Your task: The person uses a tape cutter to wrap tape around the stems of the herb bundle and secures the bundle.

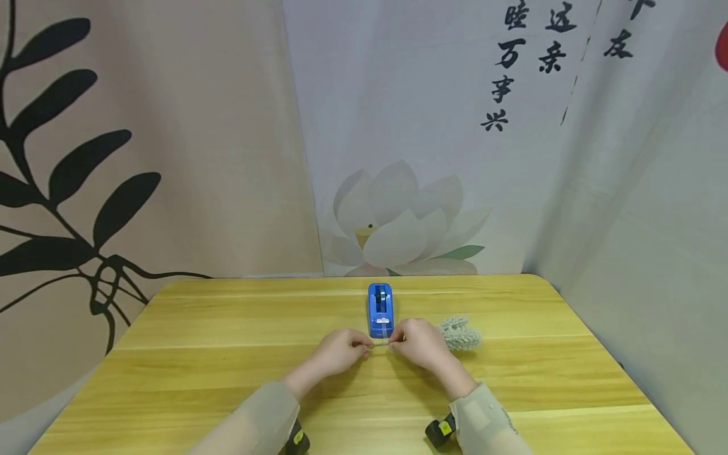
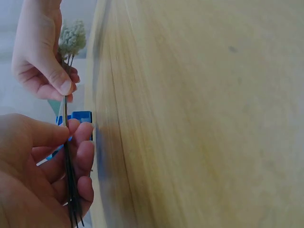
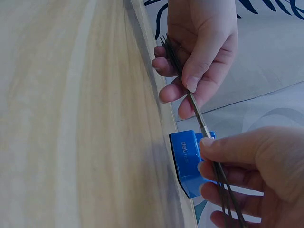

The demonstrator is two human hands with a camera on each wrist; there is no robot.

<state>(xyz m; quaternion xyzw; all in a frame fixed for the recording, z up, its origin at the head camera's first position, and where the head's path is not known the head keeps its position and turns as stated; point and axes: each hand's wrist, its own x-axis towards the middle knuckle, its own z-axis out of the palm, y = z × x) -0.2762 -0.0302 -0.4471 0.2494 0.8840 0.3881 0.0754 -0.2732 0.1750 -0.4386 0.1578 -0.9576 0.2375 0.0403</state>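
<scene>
A bunch of artificial flowers has pale grey-green fluffy heads (image 1: 459,333) and several thin dark stems (image 2: 70,166). Between thumb and fingers, my left hand (image 1: 341,351) pinches the stems toward their lower ends. My right hand (image 1: 419,344) pinches the same stems closer to the heads, which stick out past it on the right. A short shiny stretch of stem (image 3: 204,129) shows between the two hands; it looks like clear tape, but I cannot tell for sure. Just beyond the hands stands a blue tape dispenser (image 1: 380,309), its front end close to the stems.
The wooden table (image 1: 227,379) spreads out on both sides of the arms. A printed curtain (image 1: 227,126) hangs behind its far edge and along the right. Black wrist cameras (image 1: 440,431) sit below the sleeves.
</scene>
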